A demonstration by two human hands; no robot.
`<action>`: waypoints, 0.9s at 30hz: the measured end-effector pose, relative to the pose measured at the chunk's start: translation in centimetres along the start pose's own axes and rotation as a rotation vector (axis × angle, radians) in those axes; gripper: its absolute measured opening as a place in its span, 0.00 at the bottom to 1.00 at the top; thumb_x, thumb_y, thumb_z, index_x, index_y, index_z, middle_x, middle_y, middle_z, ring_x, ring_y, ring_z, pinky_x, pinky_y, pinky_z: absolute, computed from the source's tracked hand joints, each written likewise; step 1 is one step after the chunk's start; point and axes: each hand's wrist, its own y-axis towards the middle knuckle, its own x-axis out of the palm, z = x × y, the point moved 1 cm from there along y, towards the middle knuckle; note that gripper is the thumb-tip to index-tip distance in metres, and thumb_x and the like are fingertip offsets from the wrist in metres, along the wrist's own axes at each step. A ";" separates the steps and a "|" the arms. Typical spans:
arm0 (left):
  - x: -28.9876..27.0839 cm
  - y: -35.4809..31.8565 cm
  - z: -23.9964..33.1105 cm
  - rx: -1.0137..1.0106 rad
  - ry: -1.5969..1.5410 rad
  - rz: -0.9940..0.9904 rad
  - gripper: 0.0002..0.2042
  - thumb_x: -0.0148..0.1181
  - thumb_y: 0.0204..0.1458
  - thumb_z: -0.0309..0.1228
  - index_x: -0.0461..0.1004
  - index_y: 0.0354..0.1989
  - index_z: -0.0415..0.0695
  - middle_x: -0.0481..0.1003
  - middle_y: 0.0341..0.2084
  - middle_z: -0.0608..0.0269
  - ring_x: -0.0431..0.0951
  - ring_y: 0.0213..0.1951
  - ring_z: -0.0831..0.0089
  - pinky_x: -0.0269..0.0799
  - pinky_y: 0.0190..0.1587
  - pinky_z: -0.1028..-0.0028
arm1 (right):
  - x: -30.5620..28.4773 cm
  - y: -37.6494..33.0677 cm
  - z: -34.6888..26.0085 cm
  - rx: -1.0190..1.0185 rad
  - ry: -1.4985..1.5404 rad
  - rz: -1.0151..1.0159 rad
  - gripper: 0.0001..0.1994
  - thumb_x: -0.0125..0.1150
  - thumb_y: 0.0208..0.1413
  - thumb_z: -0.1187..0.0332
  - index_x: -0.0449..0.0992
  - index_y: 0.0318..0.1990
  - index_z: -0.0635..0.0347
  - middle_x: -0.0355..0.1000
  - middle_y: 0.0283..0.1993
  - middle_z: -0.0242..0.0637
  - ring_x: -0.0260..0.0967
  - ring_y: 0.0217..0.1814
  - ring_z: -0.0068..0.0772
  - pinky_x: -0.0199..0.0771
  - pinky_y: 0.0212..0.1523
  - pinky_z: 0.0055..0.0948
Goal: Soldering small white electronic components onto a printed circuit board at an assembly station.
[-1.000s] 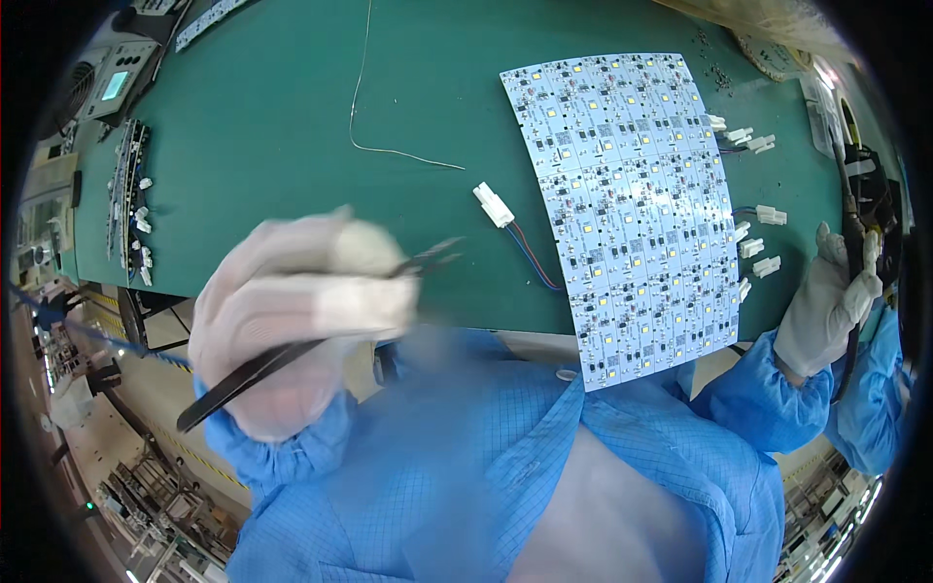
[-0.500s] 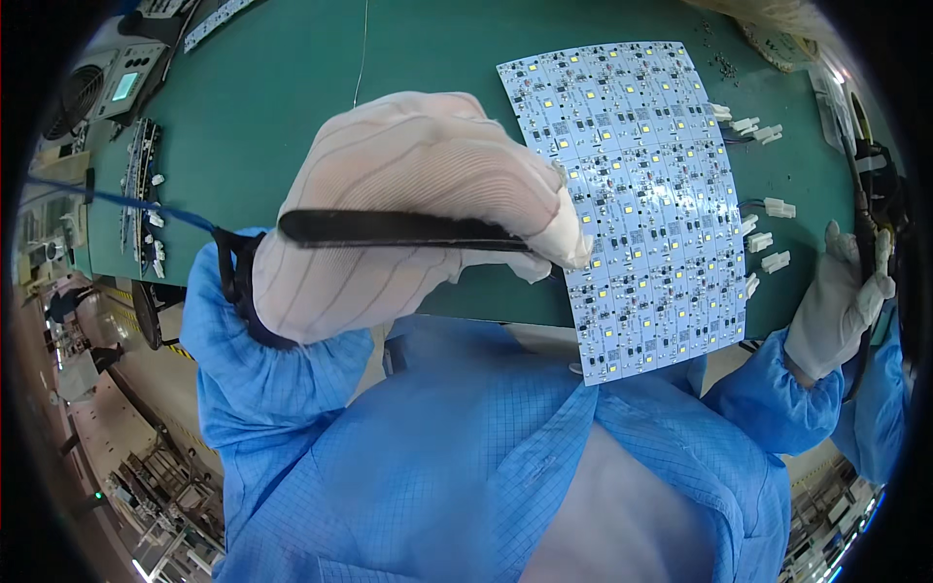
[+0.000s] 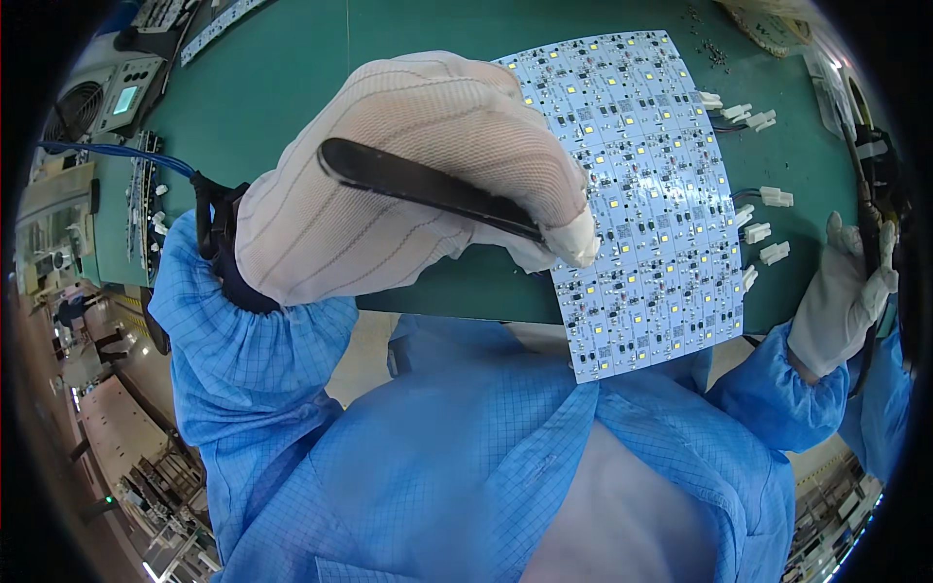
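My left hand [image 3: 418, 185], in a white striped glove, is closed around black tweezers [image 3: 418, 185]. Their broad end points left and up; the tips are hidden by my fingers. Those fingertips are at the left edge of a white panel of LED circuit boards [image 3: 651, 185], and I cannot tell whether they touch it. Small chips and yellow LEDs cover the panel in rows, and its near edge overhangs the table. Far to the right, my gloved right hand [image 3: 841, 301] has its fingers around a dark handle with a cable [image 3: 867, 219], partly hidden at the picture's rim.
White plug connectors [image 3: 775, 197] on short wires stick out from the panel's right side. Small dark parts [image 3: 717, 53] lie scattered beyond it on the green table [image 3: 292, 97]. At the left are a device with a lit display [image 3: 124, 99] and a stack of boards [image 3: 144, 209].
My left hand has risen and turned, so the tweezers now slope down to the right instead of lying nearly level. The panel appears slightly higher and further left. My right hand stays nearly in place.
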 end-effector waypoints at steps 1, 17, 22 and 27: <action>-0.1 -0.1 0.2 -0.007 -0.004 -0.004 0.05 0.63 0.48 0.30 0.79 0.30 0.43 0.80 0.28 0.59 0.79 0.27 0.70 0.66 0.30 0.75 | 0.0 0.0 0.0 0.000 0.005 -0.003 0.30 0.42 0.64 0.46 0.56 0.64 0.60 0.67 0.55 0.54 0.64 0.60 0.45 0.60 0.64 0.44; 0.0 1.2 -0.4 0.005 -0.080 -0.055 0.06 0.64 0.46 0.31 0.79 0.30 0.43 0.80 0.28 0.60 0.79 0.28 0.70 0.67 0.30 0.74 | -0.7 0.2 0.3 -0.008 0.011 -0.053 0.29 0.42 0.65 0.49 0.54 0.66 0.58 0.64 0.58 0.55 0.61 0.62 0.49 0.57 0.66 0.49; 0.0 1.0 -0.4 -0.002 -0.105 -0.064 0.06 0.64 0.46 0.31 0.79 0.30 0.43 0.80 0.28 0.60 0.79 0.28 0.70 0.67 0.30 0.74 | -1.9 0.8 0.7 -0.002 0.061 -0.116 0.29 0.43 0.65 0.49 0.53 0.66 0.57 0.66 0.55 0.52 0.61 0.62 0.49 0.56 0.66 0.49; 0.8 0.3 1.0 -0.063 0.264 0.046 0.07 0.68 0.39 0.25 0.78 0.29 0.41 0.79 0.26 0.60 0.76 0.24 0.70 0.68 0.29 0.76 | -2.5 1.3 1.1 -0.014 0.174 -0.215 0.29 0.45 0.64 0.49 0.54 0.66 0.57 0.67 0.48 0.44 0.61 0.60 0.45 0.53 0.67 0.50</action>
